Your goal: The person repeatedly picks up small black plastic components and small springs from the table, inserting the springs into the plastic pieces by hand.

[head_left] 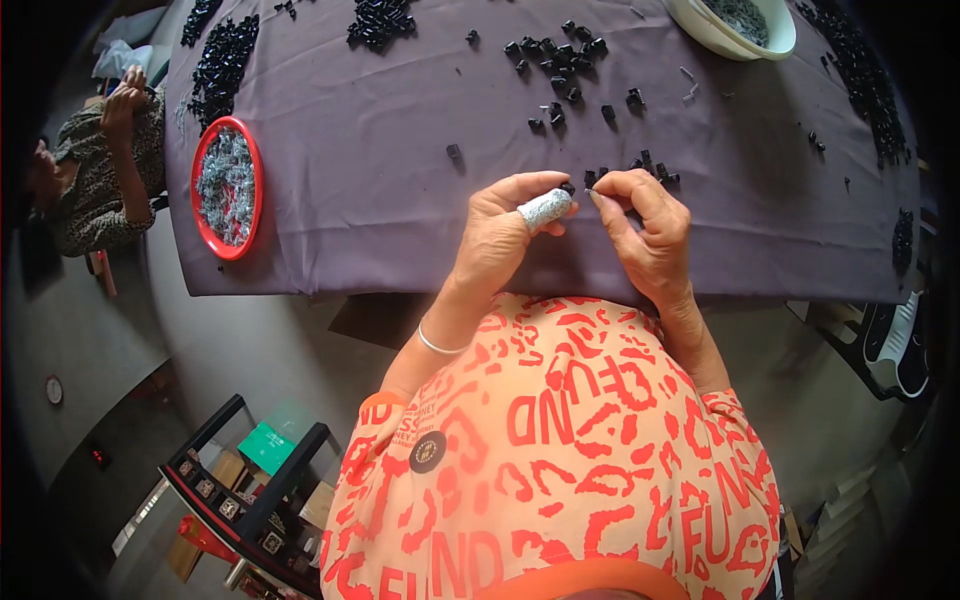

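Observation:
My left hand (508,215), with a grey-white wrap (545,208) on one finger, pinches a small black part (568,188) between its fingertips. Close on its right, my right hand (648,222) has thumb and forefinger pressed together on something too small to make out. The two hands are a short gap apart over the near edge of the purple-grey cloth (400,200). Several black parts (645,160) lie just beyond my right fingers, and a looser group (560,60) lies farther back. A single black part (454,152) rests to the left.
A red basket (256,190) of small clear-grey pieces stands at the left, a cream bowl (700,35) of similar pieces at the back right. Heaps of black parts (222,65) line the far left, back and right (865,85). Another person (100,170) sits beyond the left edge.

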Action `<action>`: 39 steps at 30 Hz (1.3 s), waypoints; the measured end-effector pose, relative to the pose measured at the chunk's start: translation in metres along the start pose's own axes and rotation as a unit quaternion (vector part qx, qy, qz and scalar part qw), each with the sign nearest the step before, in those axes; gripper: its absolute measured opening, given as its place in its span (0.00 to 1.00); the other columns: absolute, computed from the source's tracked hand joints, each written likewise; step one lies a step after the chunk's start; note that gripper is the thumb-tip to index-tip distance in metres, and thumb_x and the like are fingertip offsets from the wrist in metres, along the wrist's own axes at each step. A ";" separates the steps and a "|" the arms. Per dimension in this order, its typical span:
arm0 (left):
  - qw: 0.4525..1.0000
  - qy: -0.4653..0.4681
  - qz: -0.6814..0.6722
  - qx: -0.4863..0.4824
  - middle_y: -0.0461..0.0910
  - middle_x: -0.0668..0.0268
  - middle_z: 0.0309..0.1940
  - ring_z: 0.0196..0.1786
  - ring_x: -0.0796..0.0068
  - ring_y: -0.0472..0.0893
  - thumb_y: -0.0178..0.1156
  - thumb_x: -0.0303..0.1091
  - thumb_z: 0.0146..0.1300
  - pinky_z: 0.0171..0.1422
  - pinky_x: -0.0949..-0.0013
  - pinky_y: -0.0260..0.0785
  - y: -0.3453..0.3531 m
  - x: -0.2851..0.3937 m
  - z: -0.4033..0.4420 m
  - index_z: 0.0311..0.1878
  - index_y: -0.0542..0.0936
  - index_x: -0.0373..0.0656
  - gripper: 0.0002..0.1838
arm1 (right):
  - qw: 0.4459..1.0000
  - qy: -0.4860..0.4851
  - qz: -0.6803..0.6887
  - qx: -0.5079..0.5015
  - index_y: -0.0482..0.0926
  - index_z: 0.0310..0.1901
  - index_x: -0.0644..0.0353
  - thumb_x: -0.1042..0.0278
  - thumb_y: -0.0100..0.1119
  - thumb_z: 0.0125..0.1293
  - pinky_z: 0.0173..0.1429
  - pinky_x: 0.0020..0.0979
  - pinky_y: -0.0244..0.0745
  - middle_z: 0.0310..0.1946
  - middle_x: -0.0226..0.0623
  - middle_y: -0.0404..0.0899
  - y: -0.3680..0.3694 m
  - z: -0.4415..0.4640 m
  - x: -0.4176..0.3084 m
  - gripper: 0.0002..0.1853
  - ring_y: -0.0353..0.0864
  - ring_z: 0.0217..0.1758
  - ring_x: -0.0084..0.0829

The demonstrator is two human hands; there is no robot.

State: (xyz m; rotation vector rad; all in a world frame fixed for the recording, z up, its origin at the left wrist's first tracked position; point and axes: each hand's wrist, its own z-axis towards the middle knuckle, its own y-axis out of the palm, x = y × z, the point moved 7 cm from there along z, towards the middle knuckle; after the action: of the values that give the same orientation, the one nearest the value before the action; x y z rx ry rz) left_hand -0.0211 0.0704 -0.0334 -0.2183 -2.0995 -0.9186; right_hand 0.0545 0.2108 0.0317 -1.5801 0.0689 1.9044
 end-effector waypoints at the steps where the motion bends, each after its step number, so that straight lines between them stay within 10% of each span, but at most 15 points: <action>1: 1.000 0.006 0.010 0.004 0.84 0.59 0.43 0.43 0.72 0.85 0.64 0.26 0.65 0.43 0.73 0.78 0.000 0.000 0.000 0.54 0.80 0.34 0.15 | 1.000 -0.002 -0.001 -0.002 0.79 0.37 0.64 0.83 0.63 0.58 0.36 0.31 0.75 0.31 0.39 0.79 0.001 0.000 -0.001 0.07 0.80 0.32 0.35; 12: 0.986 0.076 0.127 0.075 0.84 0.63 0.39 0.42 0.73 0.85 0.68 0.23 0.59 0.44 0.71 0.77 0.002 0.004 -0.004 0.48 0.82 0.38 0.13 | 0.999 0.008 -0.049 0.012 0.79 0.38 0.64 0.83 0.63 0.59 0.37 0.31 0.74 0.31 0.38 0.80 -0.013 0.003 0.000 0.06 0.80 0.31 0.33; 16: 0.813 0.280 0.505 0.068 0.82 0.61 0.35 0.36 0.66 0.84 0.69 0.22 0.52 0.41 0.66 0.75 0.027 0.027 0.001 0.42 0.85 0.42 0.12 | 0.996 0.031 -0.078 0.039 0.79 0.39 0.64 0.82 0.62 0.60 0.39 0.28 0.75 0.31 0.37 0.80 -0.033 0.001 0.010 0.06 0.81 0.32 0.30; 28: 0.699 0.288 0.654 0.040 0.80 0.64 0.36 0.33 0.65 0.80 0.71 0.25 0.49 0.40 0.66 0.75 0.050 0.028 0.028 0.40 0.86 0.45 0.12 | 0.996 0.029 -0.066 0.057 0.79 0.38 0.64 0.83 0.63 0.59 0.39 0.28 0.77 0.32 0.36 0.81 -0.043 -0.008 0.013 0.07 0.82 0.32 0.29; 31: 0.699 0.354 0.621 0.025 0.82 0.67 0.37 0.34 0.72 0.81 0.70 0.25 0.52 0.41 0.70 0.74 0.052 0.031 0.027 0.40 0.85 0.44 0.11 | 0.996 0.025 -0.062 0.058 0.79 0.38 0.64 0.83 0.63 0.59 0.39 0.29 0.77 0.32 0.36 0.81 -0.043 -0.008 0.012 0.07 0.82 0.32 0.30; 35: 0.934 0.137 0.329 0.010 0.84 0.69 0.38 0.39 0.81 0.82 0.70 0.24 0.56 0.43 0.76 0.74 0.036 0.026 0.027 0.43 0.85 0.39 0.10 | 0.997 0.020 -0.046 0.054 0.79 0.38 0.64 0.83 0.63 0.59 0.39 0.29 0.77 0.31 0.36 0.80 -0.041 -0.007 0.007 0.06 0.82 0.32 0.30; 39: 0.987 0.024 0.162 -0.004 0.85 0.65 0.38 0.39 0.81 0.82 0.68 0.24 0.59 0.40 0.77 0.75 0.027 0.022 0.020 0.48 0.84 0.38 0.13 | 0.998 0.009 -0.034 0.048 0.79 0.37 0.65 0.83 0.64 0.59 0.39 0.29 0.77 0.31 0.36 0.80 -0.035 -0.005 0.002 0.06 0.83 0.33 0.30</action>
State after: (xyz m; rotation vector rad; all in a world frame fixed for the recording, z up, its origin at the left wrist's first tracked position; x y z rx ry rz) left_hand -0.0356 0.1001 -0.0105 -0.5194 -1.9428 -0.7283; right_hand 0.0764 0.2374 0.0410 -1.5171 0.1124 1.8083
